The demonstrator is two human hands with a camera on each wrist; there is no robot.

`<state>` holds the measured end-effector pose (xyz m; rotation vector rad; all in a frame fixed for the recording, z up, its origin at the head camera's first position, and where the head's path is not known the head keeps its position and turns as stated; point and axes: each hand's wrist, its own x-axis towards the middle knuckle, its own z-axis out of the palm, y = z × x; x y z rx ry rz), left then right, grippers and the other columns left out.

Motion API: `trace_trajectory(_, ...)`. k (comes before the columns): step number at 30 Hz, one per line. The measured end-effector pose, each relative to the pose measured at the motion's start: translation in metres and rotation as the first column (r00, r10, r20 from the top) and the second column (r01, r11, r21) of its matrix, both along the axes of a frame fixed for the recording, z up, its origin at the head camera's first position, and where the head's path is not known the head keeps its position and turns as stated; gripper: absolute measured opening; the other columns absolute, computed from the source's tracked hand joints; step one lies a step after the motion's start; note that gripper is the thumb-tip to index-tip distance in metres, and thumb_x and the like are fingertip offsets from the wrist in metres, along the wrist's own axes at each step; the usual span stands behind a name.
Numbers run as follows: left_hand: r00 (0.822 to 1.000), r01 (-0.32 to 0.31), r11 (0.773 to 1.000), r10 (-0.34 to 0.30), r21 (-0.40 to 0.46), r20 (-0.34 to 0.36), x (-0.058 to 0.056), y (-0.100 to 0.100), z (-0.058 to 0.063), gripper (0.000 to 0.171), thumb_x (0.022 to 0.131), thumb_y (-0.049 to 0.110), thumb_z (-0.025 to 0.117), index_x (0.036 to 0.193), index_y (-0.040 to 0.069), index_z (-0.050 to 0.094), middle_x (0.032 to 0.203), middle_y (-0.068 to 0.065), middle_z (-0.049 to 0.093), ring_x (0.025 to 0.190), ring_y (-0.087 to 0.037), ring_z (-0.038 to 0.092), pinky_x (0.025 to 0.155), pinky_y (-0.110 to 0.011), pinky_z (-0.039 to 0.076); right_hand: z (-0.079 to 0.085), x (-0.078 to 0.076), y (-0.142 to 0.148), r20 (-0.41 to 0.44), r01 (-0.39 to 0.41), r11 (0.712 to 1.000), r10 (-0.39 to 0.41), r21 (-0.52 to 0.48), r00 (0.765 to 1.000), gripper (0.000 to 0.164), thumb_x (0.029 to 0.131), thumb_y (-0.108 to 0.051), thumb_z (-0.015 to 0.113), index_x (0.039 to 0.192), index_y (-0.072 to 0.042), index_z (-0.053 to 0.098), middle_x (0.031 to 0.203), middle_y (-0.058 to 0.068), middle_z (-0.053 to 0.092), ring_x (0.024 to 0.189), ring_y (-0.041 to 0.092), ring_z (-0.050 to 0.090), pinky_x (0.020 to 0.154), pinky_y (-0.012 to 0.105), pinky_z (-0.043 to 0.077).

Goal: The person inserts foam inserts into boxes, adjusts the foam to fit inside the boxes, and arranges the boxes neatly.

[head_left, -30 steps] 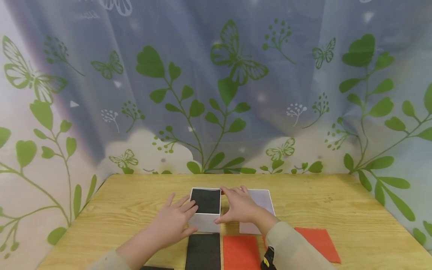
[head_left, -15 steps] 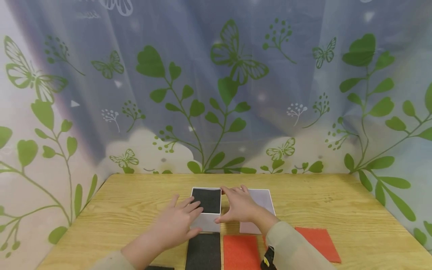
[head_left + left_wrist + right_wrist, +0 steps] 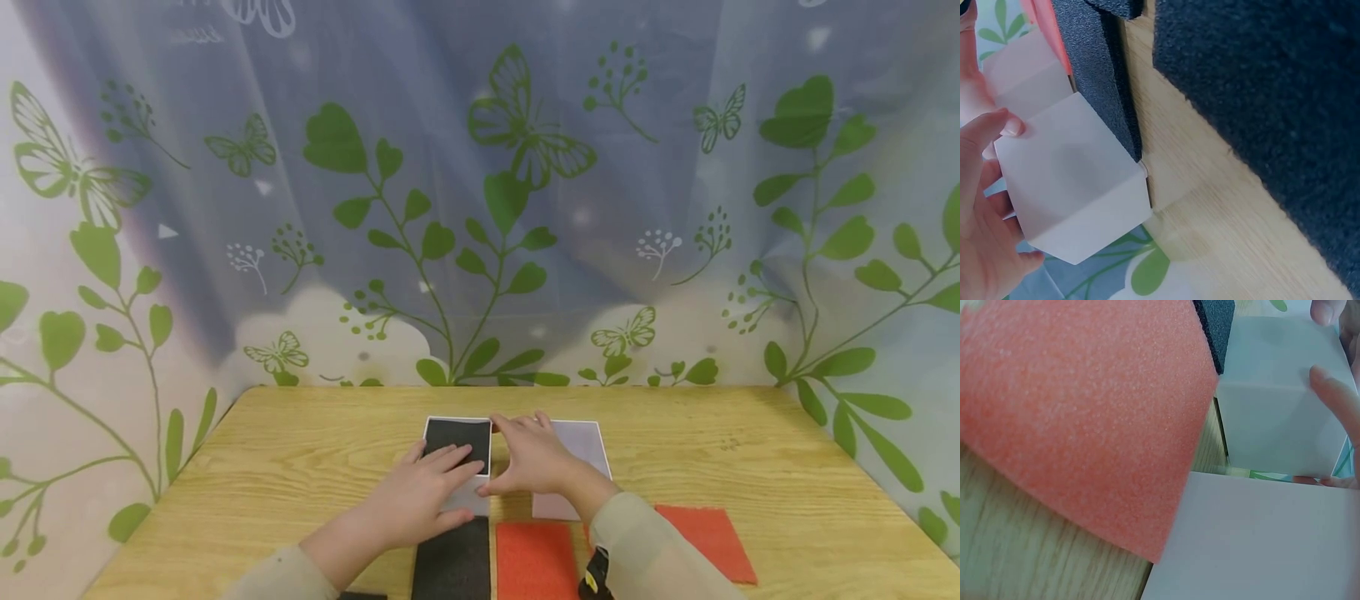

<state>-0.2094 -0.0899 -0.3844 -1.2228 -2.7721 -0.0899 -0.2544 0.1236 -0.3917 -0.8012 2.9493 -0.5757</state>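
Observation:
A white open-topped box stands on the table with a black foam sheet inside, level near its rim. My left hand lies over the box, its extended fingers on the black foam. My right hand grips the box's right side, thumb at the front corner and forefinger at the back corner. In the left wrist view, the box's white walls show, with the left thumb above them. Just right of it stands a second white box, partly hidden by the right wrist.
In front of the boxes lie a black foam piece and a red foam piece. Another red piece lies to the right, partly behind the right sleeve. A patterned curtain hangs at the table's back edge.
The left hand has slid rightward from the box's left edge until its fingers lie over the black foam. The right hand keeps its grip on the box without moving.

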Motion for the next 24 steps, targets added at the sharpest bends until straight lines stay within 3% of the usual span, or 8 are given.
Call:
trace_trajectory(7,1.000,-0.005,1.000,0.005,0.023,-0.018,-0.005,0.003,-0.003,0.060,0.088,0.046,0.060,0.138,0.015,0.048,0.143,-0.010,0.040,0.129,-0.027,0.040,0.097,-0.060,0.031,-0.002,-0.001,0.000,-0.007,0.000,1.000,0.000,0.004,1.000,0.103,0.067,-0.059,0.074,0.144,-0.006,0.032,0.132,0.009,0.051,0.125,0.028,0.040,0.107,0.055,0.006)
trace_trajectory(14,0.997,-0.032,0.999,0.029,-0.037,-0.066,-0.018,0.010,-0.009,0.072,0.087,0.050,0.060,0.142,0.008,0.040,0.146,-0.010,0.035,0.133,-0.026,0.034,0.100,-0.056,0.032,-0.001,0.000,0.000,-0.003,-0.003,1.000,0.003,0.003,1.000,0.102,0.067,-0.059,0.074,0.143,-0.005,0.033,0.131,0.008,0.052,0.125,0.030,0.040,0.107,0.055,0.006)
trace_trajectory(24,0.989,-0.011,0.997,0.001,-0.072,-0.147,-0.028,0.015,-0.013,0.072,0.090,0.052,0.053,0.143,0.006,0.037,0.148,-0.009,0.032,0.134,-0.024,0.032,0.099,-0.045,0.038,-0.001,-0.001,0.000,0.001,-0.002,1.000,0.002,0.013,1.000,0.104,0.068,-0.061,0.072,0.144,-0.004,0.031,0.137,0.010,0.047,0.128,0.030,0.037,0.108,0.055,0.006)
